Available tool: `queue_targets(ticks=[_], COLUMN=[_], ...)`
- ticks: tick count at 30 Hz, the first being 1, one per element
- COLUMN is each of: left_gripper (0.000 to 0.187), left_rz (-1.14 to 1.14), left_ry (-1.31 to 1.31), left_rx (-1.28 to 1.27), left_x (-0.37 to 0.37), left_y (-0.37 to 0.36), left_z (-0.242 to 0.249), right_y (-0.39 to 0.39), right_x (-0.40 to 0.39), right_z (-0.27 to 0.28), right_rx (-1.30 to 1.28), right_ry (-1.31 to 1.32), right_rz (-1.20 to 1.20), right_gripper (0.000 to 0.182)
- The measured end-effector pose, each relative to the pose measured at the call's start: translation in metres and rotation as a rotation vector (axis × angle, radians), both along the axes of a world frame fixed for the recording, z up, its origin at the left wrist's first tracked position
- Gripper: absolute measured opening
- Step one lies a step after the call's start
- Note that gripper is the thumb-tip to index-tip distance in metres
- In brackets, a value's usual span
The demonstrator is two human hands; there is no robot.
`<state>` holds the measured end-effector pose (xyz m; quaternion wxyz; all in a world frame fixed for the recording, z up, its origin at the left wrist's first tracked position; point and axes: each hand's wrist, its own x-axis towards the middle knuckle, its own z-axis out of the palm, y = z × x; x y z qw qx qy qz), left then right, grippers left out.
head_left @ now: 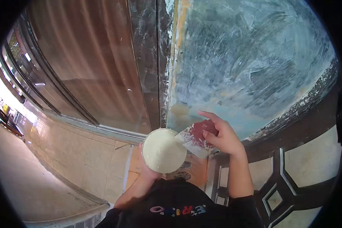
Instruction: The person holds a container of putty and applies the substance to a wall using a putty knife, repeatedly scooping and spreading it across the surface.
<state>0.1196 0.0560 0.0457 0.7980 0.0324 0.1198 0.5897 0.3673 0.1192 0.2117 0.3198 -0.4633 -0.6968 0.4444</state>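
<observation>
A round tub of creamy white putty [164, 152] is in my left hand [150, 171], which grips it from below and along its left side. My right hand [226, 137] pinches a dark red putty scraper [202, 131] between thumb and fingers, the index finger stretched along its top. White smears coat the scraper's blade, whose left corner overlaps the tub's right rim in this view. In front of me, a wall panel [231, 64] shows patchy blue-grey with streaks of white.
Left of the panel runs a dark frame post [146, 57] beside brown curtained glass [87, 64]. Tan floor tiles [91, 152] lie to the left. Orange-brown sheeting [193, 169] is below me. A dark metal grille with diamond shapes [288, 178] stands at the right.
</observation>
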Motion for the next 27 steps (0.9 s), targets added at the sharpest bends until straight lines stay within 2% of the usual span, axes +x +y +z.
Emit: queue_targets(ticks=[2,3,6,8,10,12,14,16,18,19,21,22,24,25,27], left_gripper=[0.078,0.078,0.078,0.077,0.076,0.075,0.074,0.072,0.074,0.074,0.075,0.075,0.078,0.078,0.076], left_rz=[-0.012,-0.023,0.04,0.041,0.04,0.087,0.066,0.048,0.116,0.115,0.221,0.218,0.048,0.046,-0.055], left_ry=[-0.028,-0.058,0.049,0.008,-0.035,0.046,-0.042,-0.129,0.098,0.098,0.862,0.866,0.271,0.273,-0.12], left_rx=[0.062,0.123,0.062,0.097,0.129,0.034,0.078,0.124,0.087,0.088,0.324,0.324,0.1,0.1,0.118], left_x=[-0.005,-0.008,-0.018,-0.028,-0.038,-0.046,-0.056,-0.064,-0.07,-0.075,-0.083,-0.083,-0.082,-0.08,-0.076], left_y=[0.001,0.002,0.005,0.006,0.005,0.003,0.001,-0.001,-0.005,-0.006,-0.005,-0.003,0.002,0.004,0.006], left_z=[0.002,0.004,0.007,0.002,0.001,0.004,0.0,-0.003,-0.003,-0.012,-0.033,-0.032,-0.027,-0.02,-0.004], right_y=[-0.001,0.0,0.003,0.007,0.011,0.011,0.017,0.02,0.02,0.023,0.028,0.031,0.038,0.043,0.05], right_x=[-0.002,-0.002,0.0,0.001,0.001,0.004,0.015,0.022,0.023,0.026,0.021,0.015,0.007,0.006,0.006], right_z=[0.001,0.0,-0.001,-0.009,-0.038,-0.06,-0.108,-0.163,-0.195,-0.203,-0.202,-0.2,-0.191,-0.19,-0.19], right_rx=[0.005,0.087,0.19,0.21,0.256,0.182,0.081,0.098,0.075,0.087,0.129,0.17,0.213,0.254,0.311], right_ry=[-0.02,-0.058,-0.169,-0.246,-0.188,-0.189,-0.168,-0.154,-0.002,-0.059,-0.075,-0.093,-0.104,-0.12,-0.099], right_rz=[0.001,0.037,0.072,0.07,0.067,0.043,-0.098,-0.161,-0.421,-0.445,-0.506,-0.564,-0.6,-0.625,-0.651], right_gripper=[0.042,0.037,0.027,0.022,0.016,0.014,0.015,0.015,0.012,0.015,0.015,0.016,0.015,0.014,0.012])
